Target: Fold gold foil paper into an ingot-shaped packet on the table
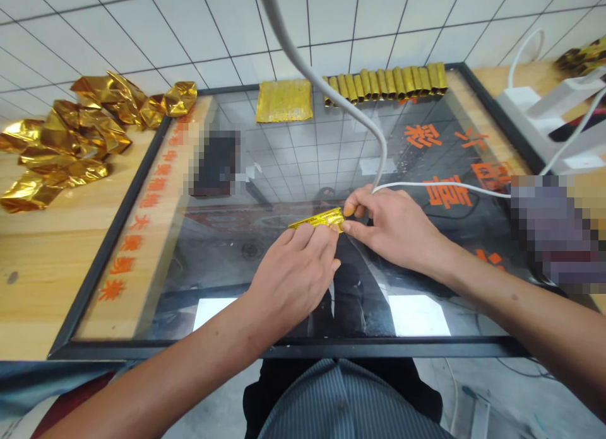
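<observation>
A small piece of gold foil paper (322, 218), creased lengthwise, lies on the glass-topped board (279, 168) in front of me. My left hand (300, 262) rests over its near side, fingers bent together and pressing it; the fingertips are partly hidden. At the foil's right end, my right hand (388, 224) has thumb and forefinger closed around the tip. Along the board's far edge stands a row of rolled gold foil tubes (386, 84), with a flat gold foil packet (284, 101) to their left.
Crumpled gold foil sheets (71, 136) lie on the wooden table (47, 256) at the left. A grey cable (326, 86) hangs down over the board, near my right hand. A white power strip (534, 111) sits at the right, and a tiled wall (237, 23) rises behind.
</observation>
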The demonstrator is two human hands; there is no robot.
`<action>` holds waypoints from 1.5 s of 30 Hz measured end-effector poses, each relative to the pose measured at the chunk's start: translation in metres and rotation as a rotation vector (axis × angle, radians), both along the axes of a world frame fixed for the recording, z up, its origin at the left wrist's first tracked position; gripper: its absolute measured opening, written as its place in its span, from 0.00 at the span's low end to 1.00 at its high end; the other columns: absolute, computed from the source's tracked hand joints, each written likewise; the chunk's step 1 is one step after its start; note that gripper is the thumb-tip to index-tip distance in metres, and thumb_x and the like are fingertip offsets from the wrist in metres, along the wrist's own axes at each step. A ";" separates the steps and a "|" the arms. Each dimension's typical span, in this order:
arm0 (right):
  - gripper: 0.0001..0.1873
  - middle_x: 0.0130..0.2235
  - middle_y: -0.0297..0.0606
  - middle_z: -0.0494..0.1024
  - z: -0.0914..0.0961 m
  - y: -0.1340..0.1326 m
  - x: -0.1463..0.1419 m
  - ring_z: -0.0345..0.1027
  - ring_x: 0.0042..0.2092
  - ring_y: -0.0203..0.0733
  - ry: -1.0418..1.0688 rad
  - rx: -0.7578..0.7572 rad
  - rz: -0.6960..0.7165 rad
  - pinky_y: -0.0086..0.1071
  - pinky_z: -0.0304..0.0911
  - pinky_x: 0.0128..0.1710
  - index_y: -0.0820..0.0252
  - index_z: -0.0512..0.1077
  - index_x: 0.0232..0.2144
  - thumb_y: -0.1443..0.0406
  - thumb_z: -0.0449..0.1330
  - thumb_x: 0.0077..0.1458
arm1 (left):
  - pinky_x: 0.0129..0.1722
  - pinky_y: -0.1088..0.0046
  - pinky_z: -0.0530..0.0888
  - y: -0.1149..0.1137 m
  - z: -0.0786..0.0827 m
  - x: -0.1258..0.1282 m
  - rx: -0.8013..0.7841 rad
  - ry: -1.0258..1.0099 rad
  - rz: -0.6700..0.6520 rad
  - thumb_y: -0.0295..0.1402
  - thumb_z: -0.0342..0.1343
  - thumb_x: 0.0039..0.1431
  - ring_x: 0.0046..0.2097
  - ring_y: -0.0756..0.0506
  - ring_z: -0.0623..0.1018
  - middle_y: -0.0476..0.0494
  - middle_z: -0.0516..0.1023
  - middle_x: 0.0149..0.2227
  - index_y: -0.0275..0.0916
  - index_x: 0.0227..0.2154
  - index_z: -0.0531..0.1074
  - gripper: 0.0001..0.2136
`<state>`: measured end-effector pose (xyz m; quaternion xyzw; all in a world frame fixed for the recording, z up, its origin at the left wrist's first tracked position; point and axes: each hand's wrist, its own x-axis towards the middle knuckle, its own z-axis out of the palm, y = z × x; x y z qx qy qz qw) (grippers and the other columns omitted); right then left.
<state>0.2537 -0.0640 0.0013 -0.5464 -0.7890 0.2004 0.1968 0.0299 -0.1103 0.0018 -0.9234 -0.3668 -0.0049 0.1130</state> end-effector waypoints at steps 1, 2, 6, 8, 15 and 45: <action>0.06 0.36 0.30 0.79 0.001 0.001 0.000 0.71 0.38 0.42 0.012 -0.012 0.000 0.38 0.56 0.43 0.54 0.75 0.39 0.65 0.67 0.60 | 0.43 0.59 0.72 0.000 0.000 0.000 -0.004 0.003 0.000 0.37 0.49 0.78 0.45 0.38 0.74 0.37 0.75 0.45 0.26 0.65 0.71 0.22; 0.05 0.35 0.30 0.79 0.002 0.001 0.001 0.70 0.38 0.41 0.031 -0.023 0.005 0.37 0.55 0.43 0.54 0.74 0.38 0.66 0.67 0.59 | 0.43 0.59 0.72 0.000 0.000 0.000 -0.008 0.008 0.001 0.37 0.49 0.78 0.45 0.38 0.74 0.37 0.75 0.44 0.26 0.65 0.71 0.22; 0.03 0.33 0.28 0.77 0.002 0.001 0.002 0.69 0.36 0.39 0.100 -0.038 0.041 0.36 0.55 0.41 0.54 0.74 0.36 0.68 0.64 0.61 | 0.44 0.59 0.72 0.000 0.002 0.002 -0.014 0.018 0.007 0.37 0.47 0.79 0.46 0.38 0.74 0.38 0.74 0.44 0.27 0.64 0.71 0.22; 0.02 0.33 0.28 0.78 0.001 0.000 0.001 0.70 0.36 0.39 0.083 -0.021 0.022 0.36 0.55 0.43 0.54 0.74 0.36 0.65 0.65 0.62 | 0.44 0.59 0.72 -0.001 0.002 0.002 -0.008 0.016 0.008 0.37 0.47 0.79 0.46 0.39 0.74 0.38 0.74 0.44 0.27 0.63 0.71 0.21; 0.04 0.33 0.28 0.79 -0.001 0.002 -0.005 0.68 0.34 0.39 -0.038 0.018 -0.031 0.37 0.53 0.42 0.54 0.74 0.35 0.63 0.66 0.63 | 0.43 0.59 0.73 -0.001 0.000 0.002 -0.003 -0.012 0.009 0.36 0.48 0.78 0.45 0.38 0.74 0.39 0.74 0.43 0.29 0.63 0.71 0.20; 0.20 0.53 0.46 0.83 0.007 -0.026 0.015 0.75 0.52 0.51 -0.130 0.199 0.184 0.45 0.68 0.53 0.60 0.77 0.58 0.71 0.50 0.73 | 0.45 0.58 0.73 -0.004 0.001 0.003 -0.015 -0.035 0.024 0.36 0.49 0.78 0.48 0.38 0.74 0.38 0.75 0.47 0.32 0.65 0.71 0.20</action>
